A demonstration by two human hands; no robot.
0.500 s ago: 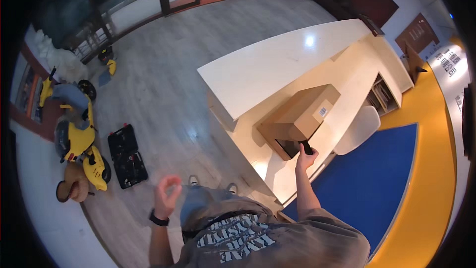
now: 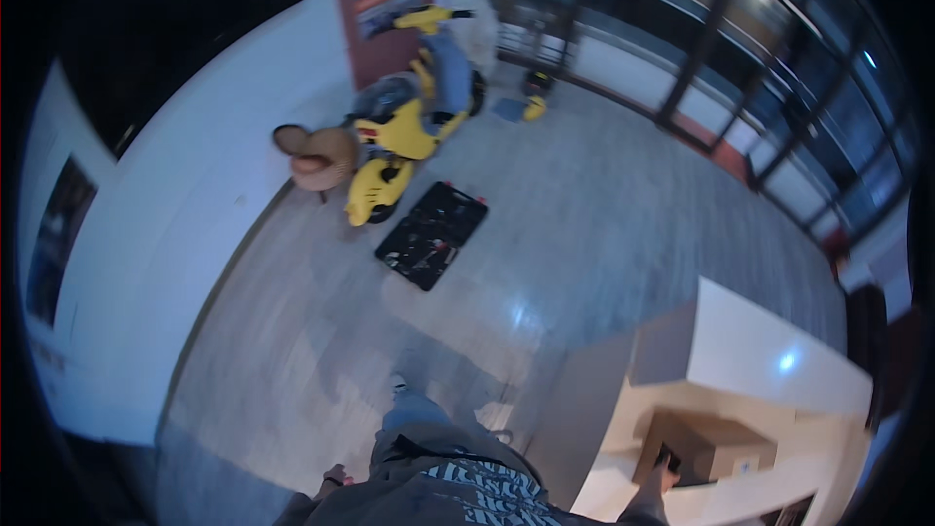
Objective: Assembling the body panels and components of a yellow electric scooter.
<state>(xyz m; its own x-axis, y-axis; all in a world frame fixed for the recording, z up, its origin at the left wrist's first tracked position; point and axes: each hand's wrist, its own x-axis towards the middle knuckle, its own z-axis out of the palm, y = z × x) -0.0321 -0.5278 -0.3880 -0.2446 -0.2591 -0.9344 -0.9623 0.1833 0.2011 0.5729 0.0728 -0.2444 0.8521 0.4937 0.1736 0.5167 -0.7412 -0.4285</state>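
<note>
At the lower right, my right hand (image 2: 668,472) is closed around a small black object (image 2: 665,458) at the near end of a brown cardboard box (image 2: 730,438), which sits on the lower level of a pale reception counter (image 2: 779,341). My left hand (image 2: 339,477) hangs low beside my body near the bottom edge; it is small and blurred, so its fingers cannot be made out.
An open black tool case (image 2: 430,234) lies on the grey wood floor (image 2: 584,224). Beyond it stand a yellow scooter (image 2: 409,131) and a brown wicker seat (image 2: 321,161) by the left wall, and a smaller yellow-black item (image 2: 536,93) near the glazed doors (image 2: 740,58).
My view has swung left, moving the counter and box to the lower right and bringing more wall into view. My left hand has dropped lower. My right hand remains at the box.
</note>
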